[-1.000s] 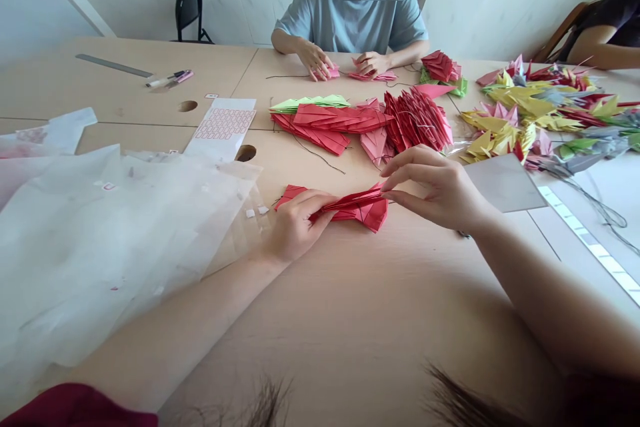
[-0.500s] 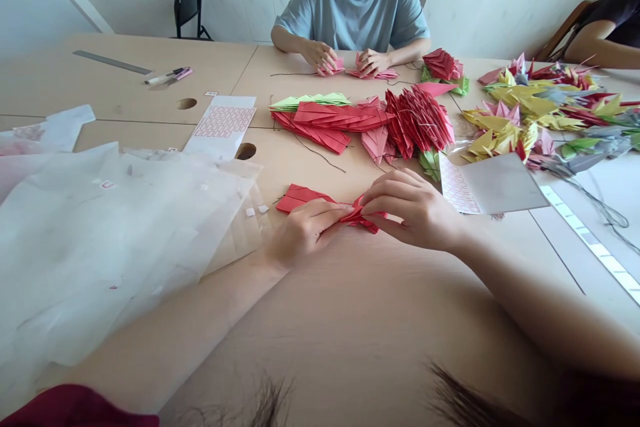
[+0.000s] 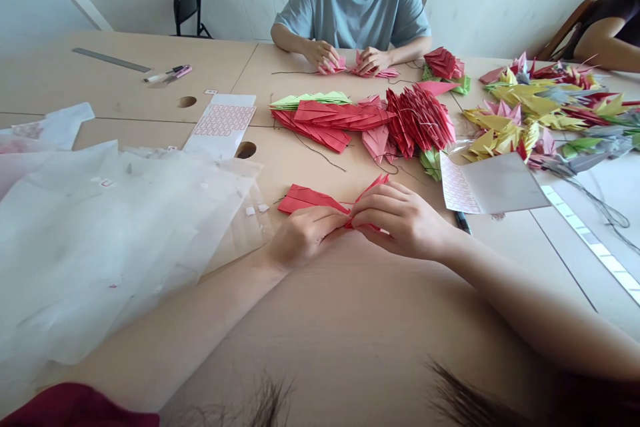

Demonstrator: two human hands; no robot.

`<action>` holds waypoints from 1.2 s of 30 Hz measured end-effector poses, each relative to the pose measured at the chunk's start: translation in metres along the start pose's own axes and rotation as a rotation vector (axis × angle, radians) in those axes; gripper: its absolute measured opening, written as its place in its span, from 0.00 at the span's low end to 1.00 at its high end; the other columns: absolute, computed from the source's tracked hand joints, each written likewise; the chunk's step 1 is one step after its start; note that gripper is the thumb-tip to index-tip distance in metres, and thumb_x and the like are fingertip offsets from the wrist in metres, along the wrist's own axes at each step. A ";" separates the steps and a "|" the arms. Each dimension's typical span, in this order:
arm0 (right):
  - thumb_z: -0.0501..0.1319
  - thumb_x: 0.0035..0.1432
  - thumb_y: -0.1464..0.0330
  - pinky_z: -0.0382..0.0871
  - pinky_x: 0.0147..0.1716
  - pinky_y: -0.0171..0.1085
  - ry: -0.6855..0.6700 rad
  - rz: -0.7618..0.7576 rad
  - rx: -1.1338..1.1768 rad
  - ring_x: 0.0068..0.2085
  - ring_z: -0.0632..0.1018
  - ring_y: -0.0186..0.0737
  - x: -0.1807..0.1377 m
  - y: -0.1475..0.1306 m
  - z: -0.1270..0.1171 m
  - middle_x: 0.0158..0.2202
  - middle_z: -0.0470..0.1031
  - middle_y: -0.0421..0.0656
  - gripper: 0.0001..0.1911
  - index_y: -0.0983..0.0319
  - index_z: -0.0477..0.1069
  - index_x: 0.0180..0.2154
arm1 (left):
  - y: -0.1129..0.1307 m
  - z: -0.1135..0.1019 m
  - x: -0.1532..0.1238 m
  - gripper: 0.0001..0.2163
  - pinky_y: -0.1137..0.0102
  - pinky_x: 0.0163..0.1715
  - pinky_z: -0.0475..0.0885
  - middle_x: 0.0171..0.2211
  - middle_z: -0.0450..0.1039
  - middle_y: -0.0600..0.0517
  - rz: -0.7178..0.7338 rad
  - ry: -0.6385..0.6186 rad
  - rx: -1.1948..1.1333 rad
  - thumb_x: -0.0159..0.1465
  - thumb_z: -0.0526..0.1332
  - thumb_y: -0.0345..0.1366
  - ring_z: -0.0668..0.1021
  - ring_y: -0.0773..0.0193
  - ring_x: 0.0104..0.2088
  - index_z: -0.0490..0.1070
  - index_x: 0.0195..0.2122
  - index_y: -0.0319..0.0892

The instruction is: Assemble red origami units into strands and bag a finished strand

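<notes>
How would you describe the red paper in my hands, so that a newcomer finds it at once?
On the near part of the table, find the left hand and right hand. Both pinch the red paper. Unlike the red bundles farther back, it is held.

Short maroon sleeve [image 3: 83, 408], bare forearms [image 3: 200, 323], loose dark hair strands [image 3: 463, 401].

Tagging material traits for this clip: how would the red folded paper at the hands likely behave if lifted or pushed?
The red folded paper is probably light, as its layers look thin. The visible creases suggest some stiffness along the folds. Its flat left part makes rolling unlikely.
</notes>
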State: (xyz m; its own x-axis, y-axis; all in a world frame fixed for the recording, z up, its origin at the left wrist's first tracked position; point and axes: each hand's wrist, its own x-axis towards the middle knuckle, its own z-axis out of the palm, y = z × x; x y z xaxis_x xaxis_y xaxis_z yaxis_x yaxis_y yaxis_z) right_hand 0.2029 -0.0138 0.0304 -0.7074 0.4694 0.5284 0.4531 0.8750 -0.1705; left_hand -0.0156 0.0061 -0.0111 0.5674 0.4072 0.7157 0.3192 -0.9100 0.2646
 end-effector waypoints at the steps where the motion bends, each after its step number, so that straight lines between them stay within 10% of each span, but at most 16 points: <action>1: 0.57 0.64 0.73 0.70 0.43 0.41 -0.006 0.004 -0.012 0.43 0.76 0.40 0.000 -0.001 0.001 0.41 0.78 0.45 0.06 0.60 0.69 0.42 | 0.000 0.000 0.000 0.04 0.72 0.34 0.77 0.35 0.80 0.49 -0.003 -0.005 0.006 0.64 0.61 0.28 0.81 0.65 0.34 0.75 0.39 0.39; 36: 0.58 0.62 0.71 0.68 0.38 0.39 0.033 0.047 0.031 0.34 0.77 0.37 -0.004 0.011 0.006 0.33 0.78 0.41 0.05 0.58 0.72 0.40 | -0.003 -0.006 0.001 0.07 0.70 0.39 0.76 0.38 0.80 0.49 0.029 -0.071 0.083 0.64 0.60 0.30 0.81 0.63 0.37 0.75 0.42 0.42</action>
State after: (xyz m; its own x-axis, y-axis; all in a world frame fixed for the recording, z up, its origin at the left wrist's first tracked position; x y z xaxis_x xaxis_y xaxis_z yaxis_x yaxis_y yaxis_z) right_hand 0.2077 -0.0059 0.0214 -0.6672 0.5065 0.5462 0.4684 0.8554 -0.2210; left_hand -0.0203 0.0086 -0.0077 0.6289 0.3879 0.6738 0.3622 -0.9130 0.1876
